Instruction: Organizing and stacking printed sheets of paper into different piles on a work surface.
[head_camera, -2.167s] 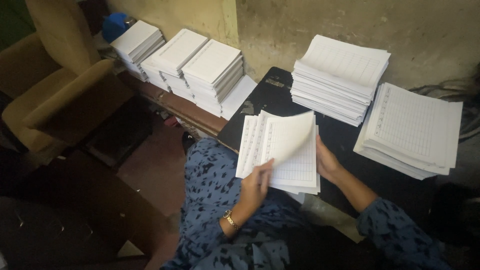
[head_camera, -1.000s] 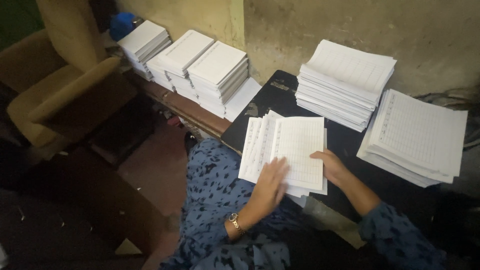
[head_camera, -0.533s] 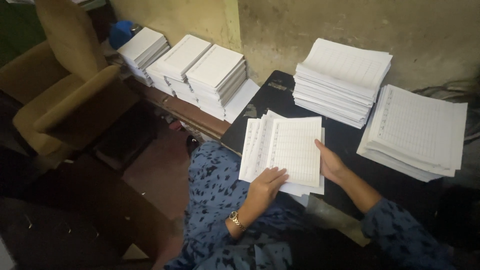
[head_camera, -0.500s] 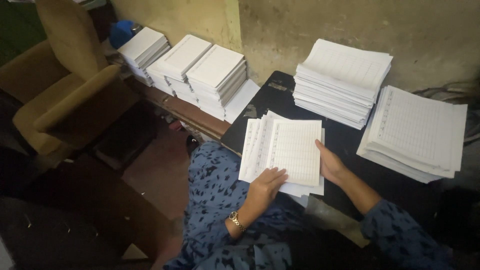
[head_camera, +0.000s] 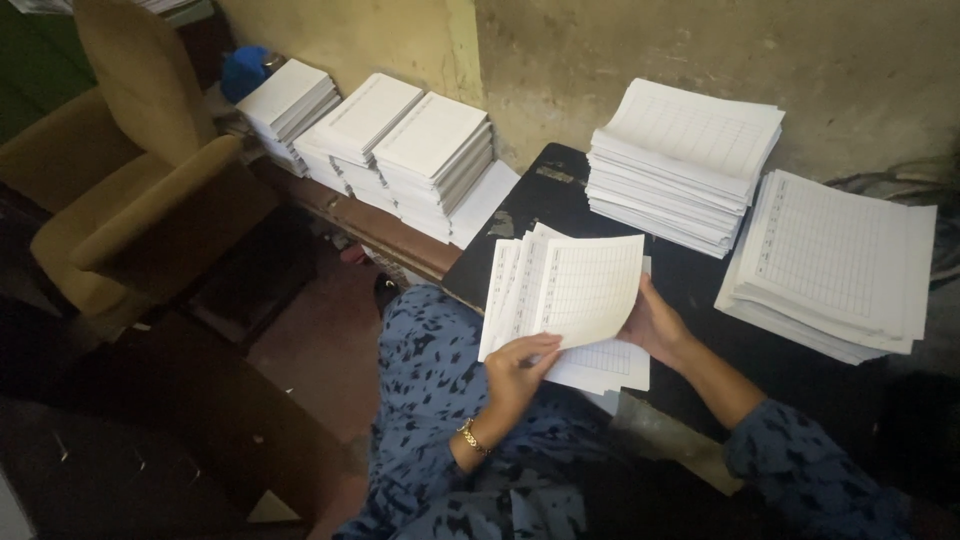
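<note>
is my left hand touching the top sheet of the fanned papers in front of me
Touching. The head view shows the left hand with its fingers pinching the lower edge of the top sheet, which is lifted off the fanned papers.

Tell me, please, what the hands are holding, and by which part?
Both hold the top ruled sheet: left hand at its lower near edge, right hand at its right edge.

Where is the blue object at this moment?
In the head view, the blue object sits at the top left, against the wall, just behind the leftmost paper stack and beside the armchair.
</note>
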